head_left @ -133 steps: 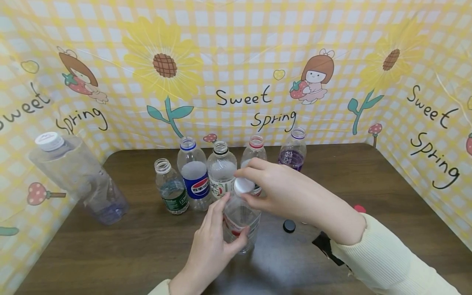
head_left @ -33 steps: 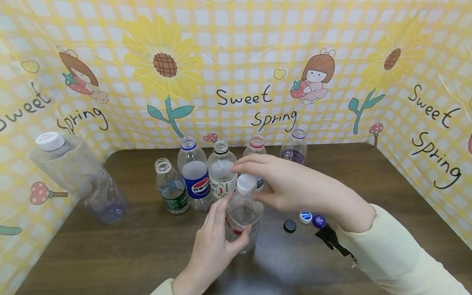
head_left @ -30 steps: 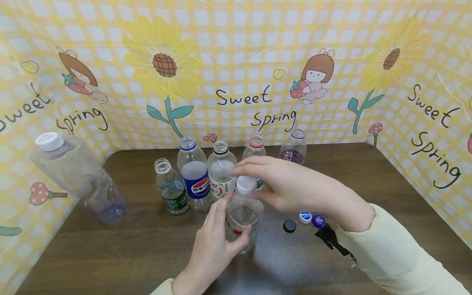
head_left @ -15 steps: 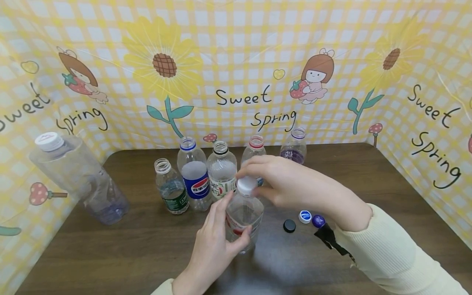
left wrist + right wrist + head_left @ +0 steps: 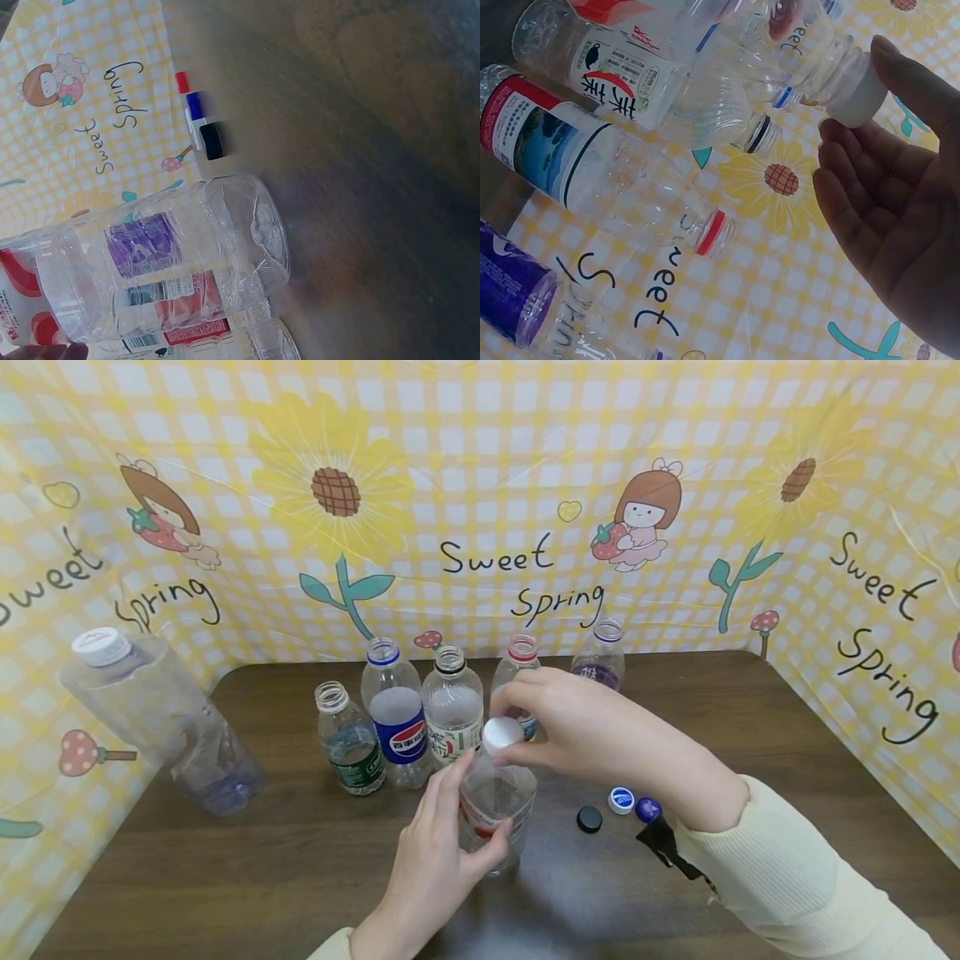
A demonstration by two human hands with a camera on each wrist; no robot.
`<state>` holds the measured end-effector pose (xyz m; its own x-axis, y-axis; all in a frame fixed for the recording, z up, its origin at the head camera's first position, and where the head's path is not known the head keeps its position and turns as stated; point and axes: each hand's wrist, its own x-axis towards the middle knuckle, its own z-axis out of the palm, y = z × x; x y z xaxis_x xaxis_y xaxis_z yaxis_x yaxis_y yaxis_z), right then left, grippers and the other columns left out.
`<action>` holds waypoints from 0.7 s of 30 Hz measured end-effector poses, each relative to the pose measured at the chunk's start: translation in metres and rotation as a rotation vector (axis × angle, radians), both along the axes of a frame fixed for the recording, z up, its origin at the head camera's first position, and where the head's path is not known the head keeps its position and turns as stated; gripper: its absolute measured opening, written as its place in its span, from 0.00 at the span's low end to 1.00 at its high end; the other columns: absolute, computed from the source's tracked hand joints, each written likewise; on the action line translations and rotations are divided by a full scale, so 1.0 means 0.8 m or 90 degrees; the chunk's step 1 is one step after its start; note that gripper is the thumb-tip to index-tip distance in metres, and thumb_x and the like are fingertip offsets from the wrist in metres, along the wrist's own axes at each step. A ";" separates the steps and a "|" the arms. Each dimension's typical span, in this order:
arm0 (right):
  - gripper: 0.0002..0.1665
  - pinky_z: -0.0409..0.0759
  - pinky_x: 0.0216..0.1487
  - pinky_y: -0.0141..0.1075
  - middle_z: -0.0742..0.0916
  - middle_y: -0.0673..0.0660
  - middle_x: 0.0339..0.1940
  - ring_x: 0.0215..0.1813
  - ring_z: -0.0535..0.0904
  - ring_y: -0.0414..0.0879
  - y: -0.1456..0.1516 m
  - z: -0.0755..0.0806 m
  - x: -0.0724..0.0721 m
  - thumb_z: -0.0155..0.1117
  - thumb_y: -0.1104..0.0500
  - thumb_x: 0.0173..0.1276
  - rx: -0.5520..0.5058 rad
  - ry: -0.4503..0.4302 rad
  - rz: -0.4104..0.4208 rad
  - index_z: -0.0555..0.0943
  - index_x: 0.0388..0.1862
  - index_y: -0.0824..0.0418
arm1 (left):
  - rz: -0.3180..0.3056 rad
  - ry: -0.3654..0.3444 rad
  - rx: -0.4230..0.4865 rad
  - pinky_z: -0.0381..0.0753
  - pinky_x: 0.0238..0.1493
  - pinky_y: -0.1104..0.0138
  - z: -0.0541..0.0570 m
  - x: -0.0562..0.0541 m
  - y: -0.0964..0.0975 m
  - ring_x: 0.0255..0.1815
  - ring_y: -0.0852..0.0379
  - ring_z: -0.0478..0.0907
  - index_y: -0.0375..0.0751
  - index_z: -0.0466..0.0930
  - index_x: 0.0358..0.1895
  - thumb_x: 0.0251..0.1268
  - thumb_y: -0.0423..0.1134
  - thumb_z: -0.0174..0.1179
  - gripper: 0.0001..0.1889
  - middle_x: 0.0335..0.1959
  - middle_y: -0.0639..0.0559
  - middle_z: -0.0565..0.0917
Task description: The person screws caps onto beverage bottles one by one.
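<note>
Cream-sleeved left hand (image 5: 431, 852) is gripping a clear plastic bottle with a red-and-white label (image 5: 497, 797), thumb and fingers curving round its sides; bottle's standing upright on the brown wooden table (image 5: 187, 885). Right hand (image 5: 573, 722) is pinching the round white cap (image 5: 502, 735) at its neck, thumb opposite fingers. Black cap (image 5: 589, 819), blue-and-white cap (image 5: 621, 801) and purple cap (image 5: 648, 810) are lying rightward. Five uncapped clear bottles (image 5: 400, 735) are standing behind, before a yellow-checked cloth (image 5: 480, 468).

- A front bottle (image 5: 501, 793) is standing on the table (image 5: 300, 868), a cap (image 5: 501, 734) sitting on its neck.
- Five bottles (image 5: 452, 706) are standing behind it in a row.
- Another bottle (image 5: 150, 710) is standing left of that row.
- Loose caps (image 5: 589, 819) are lying right of the front bottle.
- Cloth (image 5: 480, 468) is hanging behind the table.
</note>
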<state>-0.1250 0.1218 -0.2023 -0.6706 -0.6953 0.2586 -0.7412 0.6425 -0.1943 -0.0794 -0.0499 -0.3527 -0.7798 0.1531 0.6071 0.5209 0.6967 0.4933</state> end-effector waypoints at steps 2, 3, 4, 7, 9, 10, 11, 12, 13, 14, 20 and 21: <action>0.17 0.78 0.40 0.32 0.82 0.49 0.34 0.38 0.76 0.41 -0.001 0.000 0.000 0.74 0.50 0.54 0.002 0.003 -0.018 0.80 0.37 0.58 | 0.000 0.001 0.001 0.86 0.38 0.59 0.000 0.000 0.000 0.48 0.50 0.80 0.40 0.61 0.67 0.45 0.43 0.73 0.43 0.56 0.43 0.75; 0.18 0.78 0.40 0.32 0.82 0.49 0.34 0.38 0.76 0.41 -0.002 -0.001 0.001 0.75 0.50 0.53 0.003 0.004 -0.024 0.80 0.37 0.57 | 0.001 0.002 0.001 0.86 0.38 0.58 0.000 0.000 0.000 0.48 0.50 0.80 0.40 0.61 0.67 0.45 0.43 0.73 0.44 0.56 0.43 0.75; 0.18 0.78 0.40 0.32 0.82 0.49 0.34 0.38 0.76 0.41 -0.002 -0.001 0.001 0.75 0.49 0.53 0.003 0.003 -0.031 0.80 0.36 0.57 | 0.001 0.001 0.001 0.86 0.38 0.58 0.000 0.000 0.000 0.48 0.50 0.80 0.40 0.61 0.67 0.45 0.42 0.73 0.43 0.56 0.43 0.75; 0.19 0.78 0.42 0.33 0.82 0.49 0.33 0.39 0.76 0.41 -0.004 -0.002 0.002 0.75 0.48 0.53 0.004 -0.005 -0.044 0.79 0.36 0.57 | 0.004 0.000 0.003 0.86 0.37 0.58 0.000 0.001 0.000 0.49 0.49 0.80 0.40 0.62 0.67 0.45 0.42 0.73 0.43 0.56 0.44 0.75; 0.19 0.79 0.43 0.34 0.83 0.49 0.34 0.41 0.77 0.42 -0.005 -0.002 0.001 0.74 0.48 0.53 0.003 -0.014 -0.046 0.79 0.37 0.58 | 0.006 -0.001 0.004 0.86 0.37 0.58 0.000 0.001 0.000 0.48 0.50 0.80 0.40 0.61 0.67 0.45 0.42 0.73 0.43 0.56 0.44 0.75; 0.20 0.80 0.44 0.35 0.83 0.50 0.36 0.42 0.78 0.42 -0.005 -0.003 0.001 0.74 0.48 0.54 0.002 -0.020 -0.042 0.80 0.39 0.58 | 0.006 -0.001 0.005 0.86 0.37 0.58 0.000 0.001 0.000 0.48 0.50 0.80 0.41 0.61 0.67 0.45 0.42 0.73 0.43 0.56 0.44 0.75; 0.21 0.80 0.46 0.35 0.84 0.51 0.39 0.44 0.78 0.42 -0.004 -0.003 0.001 0.74 0.49 0.54 0.002 -0.029 -0.034 0.80 0.42 0.59 | 0.005 -0.001 0.005 0.86 0.37 0.58 0.000 0.001 0.000 0.48 0.50 0.80 0.41 0.61 0.67 0.45 0.42 0.73 0.43 0.57 0.44 0.75; 0.22 0.81 0.47 0.36 0.84 0.52 0.42 0.45 0.79 0.42 -0.004 -0.003 0.000 0.73 0.50 0.55 0.003 -0.038 -0.021 0.80 0.45 0.59 | 0.005 0.001 0.004 0.86 0.37 0.59 0.000 0.001 0.000 0.48 0.50 0.80 0.41 0.61 0.67 0.45 0.42 0.73 0.43 0.57 0.44 0.75; 0.23 0.81 0.49 0.36 0.84 0.52 0.45 0.47 0.79 0.43 -0.003 -0.002 0.000 0.73 0.51 0.57 0.005 -0.045 -0.006 0.79 0.49 0.60 | 0.004 0.004 0.002 0.86 0.37 0.59 0.000 0.000 0.000 0.48 0.50 0.80 0.41 0.61 0.67 0.45 0.42 0.73 0.43 0.57 0.44 0.75; 0.25 0.81 0.51 0.37 0.84 0.53 0.48 0.49 0.79 0.43 -0.002 -0.002 -0.001 0.72 0.53 0.58 0.007 -0.052 0.010 0.79 0.52 0.60 | 0.003 0.006 0.002 0.86 0.37 0.59 0.000 0.000 0.000 0.48 0.50 0.80 0.41 0.61 0.67 0.45 0.42 0.73 0.43 0.56 0.44 0.75; 0.23 0.80 0.55 0.38 0.82 0.52 0.53 0.55 0.77 0.44 0.003 -0.001 0.000 0.68 0.63 0.61 0.033 -0.062 0.074 0.78 0.56 0.57 | -0.003 0.000 0.002 0.86 0.37 0.60 0.000 0.000 0.001 0.47 0.51 0.80 0.40 0.61 0.67 0.45 0.43 0.73 0.44 0.56 0.43 0.75; 0.22 0.80 0.55 0.39 0.82 0.51 0.52 0.55 0.77 0.44 0.003 -0.001 0.000 0.66 0.65 0.61 0.035 -0.062 0.077 0.78 0.55 0.56 | -0.003 -0.003 0.002 0.86 0.37 0.60 0.000 0.000 0.001 0.47 0.51 0.80 0.40 0.60 0.67 0.45 0.43 0.73 0.44 0.56 0.43 0.75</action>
<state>-0.1249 0.1242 -0.2033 -0.6011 -0.7839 0.1557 -0.7933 0.5616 -0.2351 -0.0794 -0.0492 -0.3523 -0.7822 0.1550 0.6035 0.5219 0.6921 0.4987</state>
